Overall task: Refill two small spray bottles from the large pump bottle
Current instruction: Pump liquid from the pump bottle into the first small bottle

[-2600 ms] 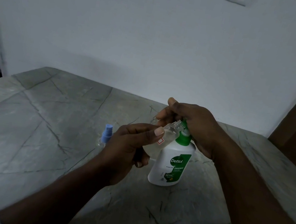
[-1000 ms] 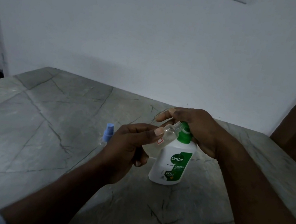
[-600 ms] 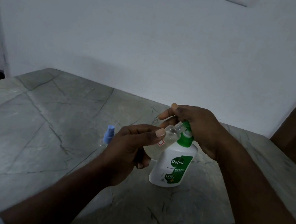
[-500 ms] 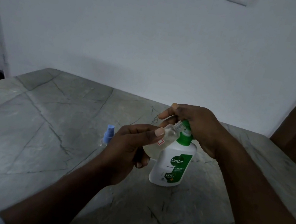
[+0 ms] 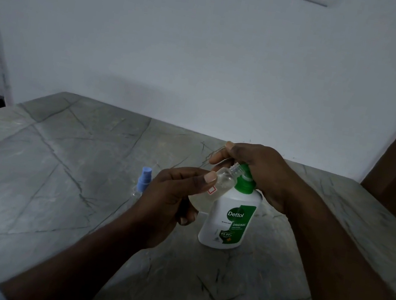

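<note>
We are holding the small spray bottle (image 5: pixel 222 183) tilted, its open neck meeting the spout of the large pump bottle (image 5: pixel 229 223); the left grip (image 5: pixel 171 197) is wrapping thumb and fingers round the clear body, which is showing pale liquid in its lower part; the right grip (image 5: pixel 258 169) is lying over the green pump head, fingers stretched past it rather than curled round it, pressing down; the pump bottle is standing upright near the middle of the desk (image 5: pixel 57 179); the second spray bottle (image 5: pixel 145 179), blue cap on, is standing just beside the left grip, on the side toward the desk's left edge. We are judging this to be the filling of the first bottle; to do it well we are wanting slow, short strokes, the neck tight under the spout, the tilt shallow so nothing is running back out, and an eye on the rising level.
</note>
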A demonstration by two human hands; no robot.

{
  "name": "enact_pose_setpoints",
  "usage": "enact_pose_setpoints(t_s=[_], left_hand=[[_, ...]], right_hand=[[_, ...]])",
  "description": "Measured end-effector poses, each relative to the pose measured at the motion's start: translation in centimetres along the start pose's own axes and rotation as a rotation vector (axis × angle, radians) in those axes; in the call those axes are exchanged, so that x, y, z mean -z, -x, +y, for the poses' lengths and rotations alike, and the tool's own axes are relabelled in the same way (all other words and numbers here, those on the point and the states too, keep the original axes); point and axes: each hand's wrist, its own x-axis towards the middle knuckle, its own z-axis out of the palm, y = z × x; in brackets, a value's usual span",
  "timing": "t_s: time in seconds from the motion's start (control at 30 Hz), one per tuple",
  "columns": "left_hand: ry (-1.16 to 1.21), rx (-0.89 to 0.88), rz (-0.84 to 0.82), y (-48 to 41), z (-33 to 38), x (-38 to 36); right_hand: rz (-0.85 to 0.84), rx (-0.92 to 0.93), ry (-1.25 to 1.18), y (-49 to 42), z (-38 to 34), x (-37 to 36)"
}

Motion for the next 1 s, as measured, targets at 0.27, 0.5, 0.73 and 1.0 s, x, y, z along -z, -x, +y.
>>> enact_pose_setpoints(t_s=[0.27, 0.5, 0.73, 1.0], left_hand=[[0.009, -0.008, -0.003, -0.12, 0.08, -0.08], [-0.013, 0.005, 0.017, -0.03, -0.07, -0.01], [-0.002, 0.003, 0.016, 0.06, -0.01, -0.02], [0.018, -0.004, -0.008, -0.10, 0.18, -0.21]], right_hand=[[-0.005, 0.032, 0.002, 0.22, -0.35, 0.31], [-0.056, -0.018, -0.034, 0.06, 0.29, 0.19], [-0.039, -0.008, 0.010, 0.14, 0.14, 0.02], [-0.010, 0.044, -0.002, 0.13, -0.29, 0.43]])
